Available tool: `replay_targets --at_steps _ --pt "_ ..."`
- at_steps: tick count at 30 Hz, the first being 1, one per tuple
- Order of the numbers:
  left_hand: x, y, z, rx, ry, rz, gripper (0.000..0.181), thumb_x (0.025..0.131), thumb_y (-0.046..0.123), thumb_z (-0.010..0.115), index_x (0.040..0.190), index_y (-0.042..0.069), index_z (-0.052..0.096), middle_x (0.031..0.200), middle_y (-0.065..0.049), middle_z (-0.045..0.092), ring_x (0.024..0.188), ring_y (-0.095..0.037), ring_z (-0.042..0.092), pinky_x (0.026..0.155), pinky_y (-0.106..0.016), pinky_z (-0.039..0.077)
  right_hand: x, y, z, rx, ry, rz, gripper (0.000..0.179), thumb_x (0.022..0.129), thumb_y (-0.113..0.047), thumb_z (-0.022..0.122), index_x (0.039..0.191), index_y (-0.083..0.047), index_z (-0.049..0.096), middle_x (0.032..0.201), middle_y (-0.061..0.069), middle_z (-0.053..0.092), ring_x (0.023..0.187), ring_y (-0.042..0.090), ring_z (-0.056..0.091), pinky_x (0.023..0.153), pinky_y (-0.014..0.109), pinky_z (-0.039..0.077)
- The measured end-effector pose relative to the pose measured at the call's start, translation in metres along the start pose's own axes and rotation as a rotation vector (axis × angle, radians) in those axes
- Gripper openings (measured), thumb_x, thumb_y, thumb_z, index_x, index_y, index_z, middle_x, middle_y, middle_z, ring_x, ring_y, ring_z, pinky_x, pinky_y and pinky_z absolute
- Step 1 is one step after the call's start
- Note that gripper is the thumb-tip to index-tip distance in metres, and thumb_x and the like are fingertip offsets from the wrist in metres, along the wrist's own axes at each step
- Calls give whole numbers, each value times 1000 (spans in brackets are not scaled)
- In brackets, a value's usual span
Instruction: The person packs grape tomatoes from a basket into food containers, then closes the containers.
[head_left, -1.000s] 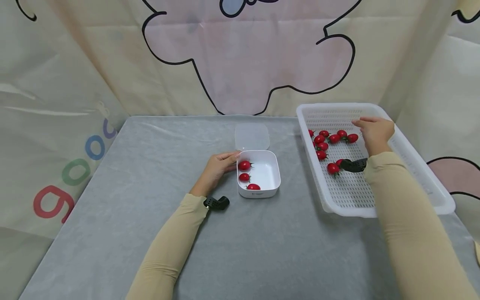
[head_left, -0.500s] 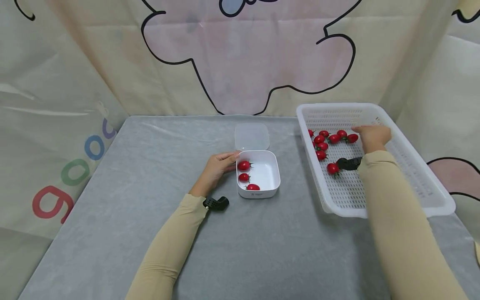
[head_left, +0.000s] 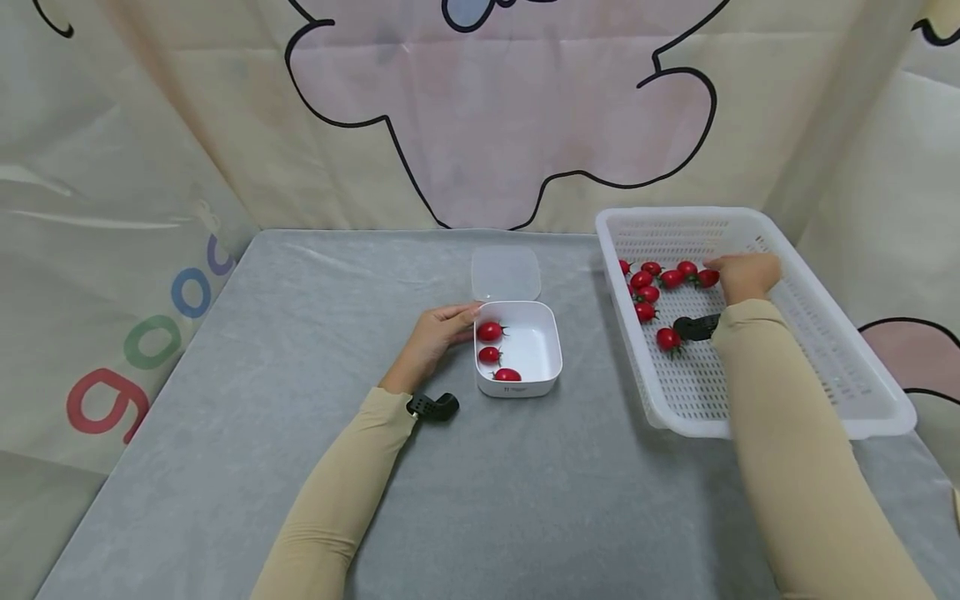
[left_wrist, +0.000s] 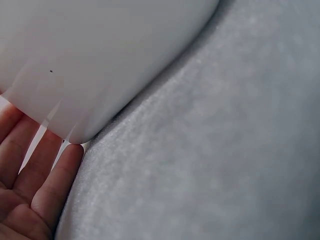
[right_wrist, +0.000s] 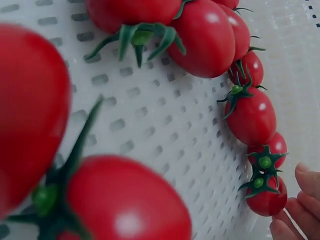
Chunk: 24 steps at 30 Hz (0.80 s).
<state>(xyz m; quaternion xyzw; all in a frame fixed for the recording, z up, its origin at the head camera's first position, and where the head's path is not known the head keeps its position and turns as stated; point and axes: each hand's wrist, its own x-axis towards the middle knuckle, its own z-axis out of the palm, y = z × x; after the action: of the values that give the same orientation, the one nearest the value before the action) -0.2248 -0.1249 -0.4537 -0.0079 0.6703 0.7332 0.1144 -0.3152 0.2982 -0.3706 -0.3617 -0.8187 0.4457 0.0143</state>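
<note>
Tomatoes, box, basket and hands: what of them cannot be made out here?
Head view: lettering on the box, too small.
Head view: part of the basket, behind right sleeve.
Left wrist view: left hand, cut off by left and bottom edges.
Right wrist view: leftmost tomato, cut off by left edge.

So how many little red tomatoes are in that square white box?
3 in the square white box: an oval red tomato near the far left corner, another midway along the left side, a third by the near wall, which could hide others.
</note>
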Motion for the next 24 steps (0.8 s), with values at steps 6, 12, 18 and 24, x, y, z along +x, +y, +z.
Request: replay_targets --at_steps 6,12,18,24 --pt "-1 1 0 5 -6 1 37 99 18 62 129 -4 63 139 -15 61 122 -21 62 101 -34 55 8 1 3 -65 17 -89 30 87 -22 74 104 -8 55 85 -4 47 99 12 44 118 27 34" --pt "-1 1 0 10 -6 14 37 99 18 62 129 -4 63 139 -16 61 123 -22 62 101 -33 55 13 3 4 -141 -15 -160 39 89 -23 71 109 8 58 122 23 53 117 28 41 122 37 28" --pt "-2 0 0 16 -9 2 36 99 19 62 128 -3 64 138 -14 62 124 -22 61 101 -33 55 5 7 4 -197 -30 -173 79 89 -27 72 142 15 32 117 23 46 105 27 40 96 26 41" --pt "-1 0 0 16 -8 -6 37 98 21 63 128 -1 65 138 -12 62 126 -21 60 102 -34 55 -2 9 5 -201 -33 -210 75 89 -30 72 139 14 36 102 16 41 97 26 38 77 24 33"
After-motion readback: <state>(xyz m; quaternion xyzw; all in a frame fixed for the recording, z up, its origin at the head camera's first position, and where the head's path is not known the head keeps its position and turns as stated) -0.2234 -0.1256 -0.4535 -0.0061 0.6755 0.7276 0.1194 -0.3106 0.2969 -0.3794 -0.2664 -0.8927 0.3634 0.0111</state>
